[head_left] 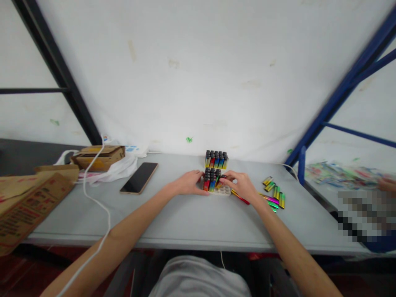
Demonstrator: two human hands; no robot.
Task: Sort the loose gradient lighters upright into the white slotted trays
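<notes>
A pale tray (223,191) stands near the middle of the table, with upright lighters (212,177) filling its left and back part. Bare round slots show at its front right. My left hand (192,182) is closed around the tray's left side, thumb at the front corner and fingers further back. Over the right part of the tray, my right hand (239,183) pinches a dark-topped lighter (222,179) between thumb and fingers. Its lower end is partly hidden among the others. Beside my right wrist lie loose shiny lighters (276,192) in green, gold and magenta, and a red one (240,197).
Behind the tray stands a second block of upright lighters (216,160). To the left lie a phone (139,178), a cardboard box (99,158) on white plastic and an opened carton (37,198). A white cable (95,200) hangs across my left arm. Blue frame bars (340,95) rise at right.
</notes>
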